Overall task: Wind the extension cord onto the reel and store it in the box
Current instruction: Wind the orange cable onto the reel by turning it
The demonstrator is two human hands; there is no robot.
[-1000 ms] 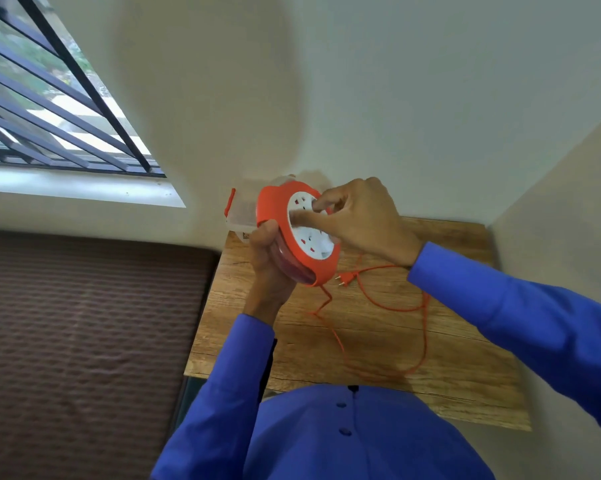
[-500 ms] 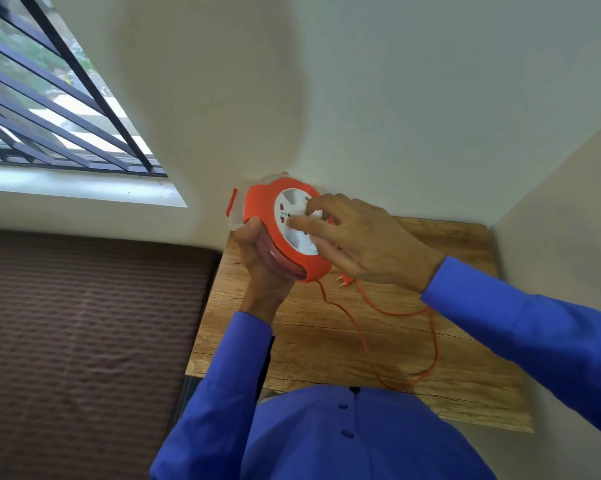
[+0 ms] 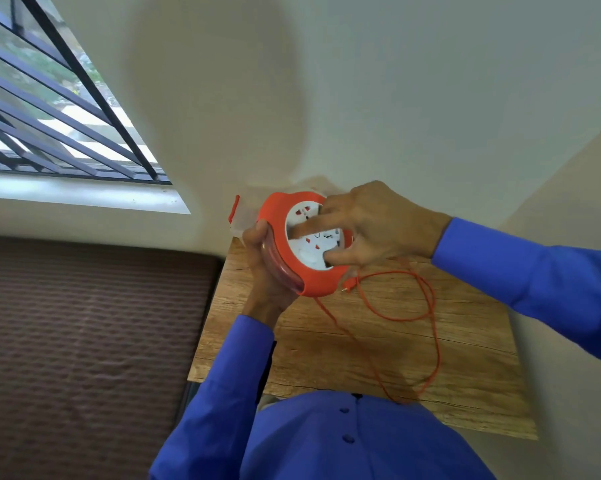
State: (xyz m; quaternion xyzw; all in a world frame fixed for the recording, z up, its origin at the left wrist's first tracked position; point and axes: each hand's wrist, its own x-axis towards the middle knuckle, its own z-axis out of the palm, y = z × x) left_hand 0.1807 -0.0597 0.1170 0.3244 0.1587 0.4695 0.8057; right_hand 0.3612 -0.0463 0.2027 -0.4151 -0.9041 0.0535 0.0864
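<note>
Both hands hold the orange cord reel (image 3: 294,268) above the back left part of the wooden worktop (image 3: 465,358).

The left hand (image 3: 262,271) is wrapped around the reel's left rim, gripping it from behind with the thumb on the orange edge. The right hand (image 3: 371,226) lies over the white socket face, fingers spread, fingertips pressed onto the disc. The reel is tilted, its socket face turned toward the person. The orange cord (image 3: 430,306) hangs from the reel's lower edge and trails in a loose loop across the worktop, its plug (image 3: 348,285) just beside the reel's lower right. A clear box with an orange clasp (image 3: 241,220) sits behind the reel against the wall, mostly hidden.
</note>
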